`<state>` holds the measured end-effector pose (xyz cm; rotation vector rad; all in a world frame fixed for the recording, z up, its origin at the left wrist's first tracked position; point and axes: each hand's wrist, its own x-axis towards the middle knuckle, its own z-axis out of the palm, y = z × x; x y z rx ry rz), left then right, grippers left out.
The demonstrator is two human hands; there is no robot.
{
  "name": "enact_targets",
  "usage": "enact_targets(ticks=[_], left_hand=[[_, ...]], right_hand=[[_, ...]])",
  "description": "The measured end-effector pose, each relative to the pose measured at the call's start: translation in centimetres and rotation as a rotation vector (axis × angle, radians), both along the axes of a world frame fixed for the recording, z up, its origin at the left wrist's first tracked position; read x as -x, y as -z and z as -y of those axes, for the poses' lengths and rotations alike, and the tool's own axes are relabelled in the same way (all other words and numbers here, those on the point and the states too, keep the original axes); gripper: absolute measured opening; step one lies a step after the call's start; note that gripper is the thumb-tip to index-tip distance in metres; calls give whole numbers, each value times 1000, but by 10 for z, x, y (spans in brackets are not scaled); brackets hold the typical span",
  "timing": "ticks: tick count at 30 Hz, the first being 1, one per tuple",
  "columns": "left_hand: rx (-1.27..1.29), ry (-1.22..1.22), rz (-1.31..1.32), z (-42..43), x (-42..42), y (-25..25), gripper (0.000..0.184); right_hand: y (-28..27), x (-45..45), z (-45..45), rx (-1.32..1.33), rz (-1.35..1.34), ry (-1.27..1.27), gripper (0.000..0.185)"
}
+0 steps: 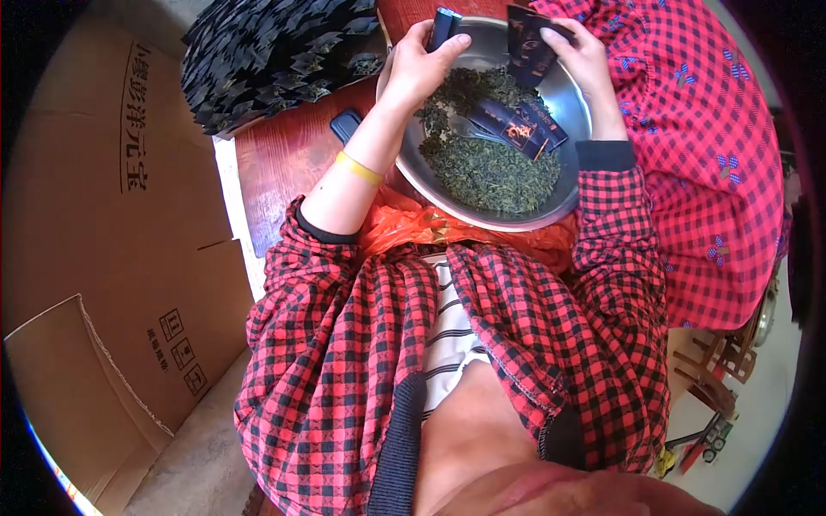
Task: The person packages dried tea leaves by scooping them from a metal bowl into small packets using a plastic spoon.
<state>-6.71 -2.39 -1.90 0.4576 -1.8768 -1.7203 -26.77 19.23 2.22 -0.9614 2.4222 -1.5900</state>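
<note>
My left hand (pixel 423 62) is closed around a small dark object (pixel 442 29) with a pale blue edge at its top; its exact kind is unclear. It is over the left rim of a wide metal basin (pixel 411 163). In my right hand (pixel 585 62), a black packet (pixel 529 47) with faint reddish print is pinched upright above the basin's far right side. Loose dark green tea leaves (pixel 495 176) cover the basin's bottom. On the leaves lie several black packets (pixel 520 129) with orange print, beside a metal spoon (pixel 461 125) partly covered by them.
A large mass of black packets (pixel 275 64) stands in rows at the upper left of the reddish wooden table (pixel 284 172). Near my left wrist lies a dark phone-like object (pixel 345 125). Red checked cloth (pixel 697 172) fills the right; a big cardboard box (pixel 95 215) stands left. An orange plastic bag (pixel 404 219) is below the basin.
</note>
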Motion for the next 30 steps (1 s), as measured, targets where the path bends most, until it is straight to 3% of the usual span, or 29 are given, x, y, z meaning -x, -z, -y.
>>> enact_targets(ticks=[3,4,6,7,8,9,10,11,12,14,16,19,21,22,24,25,27,30], left_hand=[[41,-1,38,-4,-9,-16,69],[78,-18,75,-6,-13,-20,69],[-26,19,-10,-8,-12,-20,69],[-153,82,35,-8,-16,-29,57],[-279,147,79,-9,-19,-39,45],[-258,123,89,-11,-22,-46,42],[-257,126,92,-11,-23,-45,42],[-261,127,74,-10,-22,-45,42],[-266,128,56,-10,-20,-44,43],[-277,143,35,-9,-15,-36,44],[-289,157,18,-9,-19,-36,45],[-183,113,60,-10,-17,-36,47],[102,37,-249,-13,-22,-34,47],[97,33,-247,-12,-23,-41,47],[-60,53,189,-7,-21,-59,47],[-61,55,191,-6,-18,-58,47],[-116,122,227,0,-9,-54,50],[-76,151,294,8,-1,-49,54]], right_hand=[[17,15,-19,79,88,-44,30],[9,-8,-12,67,-56,-11,31],[-22,-66,2,-253,-812,239,30],[-18,-75,4,-251,-907,169,27],[-14,-86,11,-183,-888,-54,21],[-11,-120,16,-366,-590,-143,19],[3,-132,17,-553,-457,-341,21],[-2,-153,23,-845,-336,-493,25],[8,-161,20,-977,-396,-574,30],[32,-157,13,-905,-645,-478,32],[27,-149,15,-1088,-621,-459,29],[25,-134,11,-1088,-632,-460,21],[21,-121,12,-1072,-580,-378,22],[19,-114,11,-1047,-586,-331,23],[16,-100,10,-1003,-490,-278,26],[19,-97,5,-1004,-486,-278,26],[20,-93,1,-762,-387,-307,25],[17,-95,-3,-679,-198,-282,26]])
